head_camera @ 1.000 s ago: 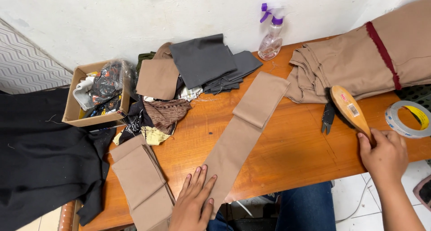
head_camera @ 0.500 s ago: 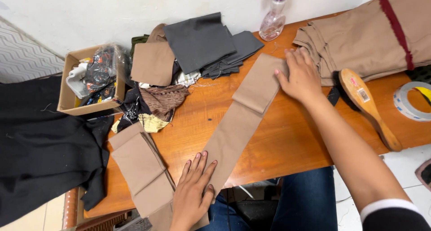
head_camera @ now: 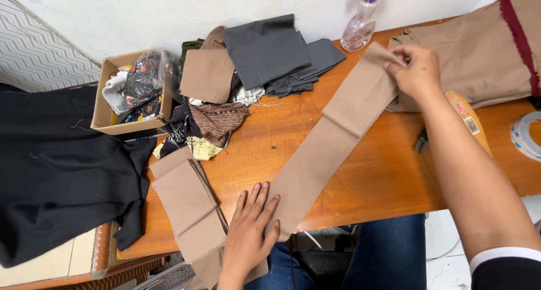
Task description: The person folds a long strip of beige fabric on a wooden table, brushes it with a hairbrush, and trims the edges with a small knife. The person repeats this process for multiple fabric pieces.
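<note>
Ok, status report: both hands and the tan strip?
Left hand flat on near end of tan strip. Right hand pinching far end. Strip stretched across table; spray bottle and folded tan cloth close by.

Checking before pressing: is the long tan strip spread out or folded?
Spread lengthwise: tan strip lies flat between left hand and right hand.

Left hand: we find it flat on the tan strip's near end.
Right hand: pinching its far end.
</note>
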